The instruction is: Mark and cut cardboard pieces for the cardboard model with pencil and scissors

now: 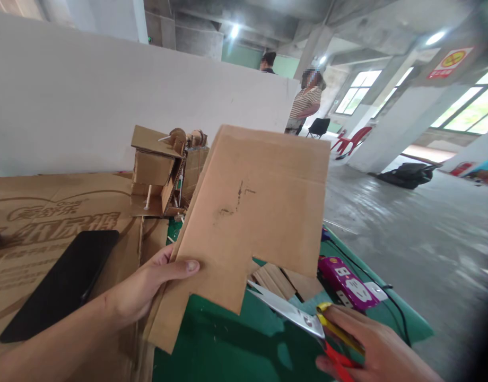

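brown cardboard makes up the panel, a flat piece with a stepped, notched lower edge and dark smudges on its face, held up tilted above the green tabletop. the left hand pinches the panel's lower left edge, thumb flat on the front, its other fingers mostly hidden behind. the right hand, below and right of the panel, is curled around the yellow and red handles of the scissors; their blades look slightly parted, tips right by the panel's notch, though whether they touch it i cannot tell. cardboard strips lie beneath the panel, and a purple power strip sits to its lower right. left of the panel stand a cardboard model and, nearer, a black slab on printed cardboard. behind the panel runs a white partition, with a person in a striped top beyond.
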Demonstrator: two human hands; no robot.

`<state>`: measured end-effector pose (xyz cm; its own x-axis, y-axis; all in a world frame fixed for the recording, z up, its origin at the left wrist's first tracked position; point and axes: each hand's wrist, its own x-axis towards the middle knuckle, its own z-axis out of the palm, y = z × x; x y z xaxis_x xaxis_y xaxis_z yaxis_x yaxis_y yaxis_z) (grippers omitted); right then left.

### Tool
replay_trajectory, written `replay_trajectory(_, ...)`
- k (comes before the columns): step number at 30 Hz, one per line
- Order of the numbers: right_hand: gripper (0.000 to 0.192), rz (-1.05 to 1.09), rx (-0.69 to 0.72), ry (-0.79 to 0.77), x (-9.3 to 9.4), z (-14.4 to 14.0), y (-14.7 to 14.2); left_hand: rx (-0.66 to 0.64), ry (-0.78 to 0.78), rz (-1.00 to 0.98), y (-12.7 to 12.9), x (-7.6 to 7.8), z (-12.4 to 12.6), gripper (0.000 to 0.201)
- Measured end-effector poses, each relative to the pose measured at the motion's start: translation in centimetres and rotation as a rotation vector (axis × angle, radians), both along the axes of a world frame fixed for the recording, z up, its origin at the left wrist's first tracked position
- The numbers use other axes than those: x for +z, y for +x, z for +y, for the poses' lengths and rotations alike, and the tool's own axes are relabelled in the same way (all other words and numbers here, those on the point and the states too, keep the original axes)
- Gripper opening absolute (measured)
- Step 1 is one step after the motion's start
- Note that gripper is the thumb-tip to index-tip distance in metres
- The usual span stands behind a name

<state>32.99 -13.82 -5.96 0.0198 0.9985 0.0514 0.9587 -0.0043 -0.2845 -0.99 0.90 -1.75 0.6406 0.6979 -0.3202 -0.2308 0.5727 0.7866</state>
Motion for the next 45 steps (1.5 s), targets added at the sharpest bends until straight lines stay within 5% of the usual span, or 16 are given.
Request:
replay_trajectory(3,0.032,-0.054,-0.020,-0.113,-0.4,1.0,0.0,-0.029,0.053,-0.030,0.0,0.8,0.1,0.030)
replay_trajectory(7,0.029,-0.069,-0.182,-0.064,-1.1,2.6,-0.4,-0.096,0.166,-0.057,0.2,0.9,0.1,0.029)
replay_trajectory(11,0.036,-0.188,-0.367,-0.059,-1.0,4.7,-1.3,-0.155,0.260,-0.029,0.6,0.3,-0.1,0.042)
replay_trajectory(19,0.032,-0.198,-0.470,-0.037,-0.1,8.1,-1.7,-0.230,0.399,0.088,1.2,-1.8,-0.5,0.054)
replay_trajectory(36,0.030,-0.080,-0.284,0.072,-1.4,14.1,0.4,-0.194,0.510,0.188,1.5,-3.4,-0.5,0.057)
replay_trajectory(40,0.034,-0.069,-0.253,0.152,-1.2,12.8,0.2,-0.155,0.498,0.210,1.6,-3.2,-0.5,0.059)
replay_trajectory(45,0.030,-0.070,-0.128,0.124,-1.1,7.7,-0.6,-0.135,0.486,0.210,1.5,-3.4,-0.4,0.057)
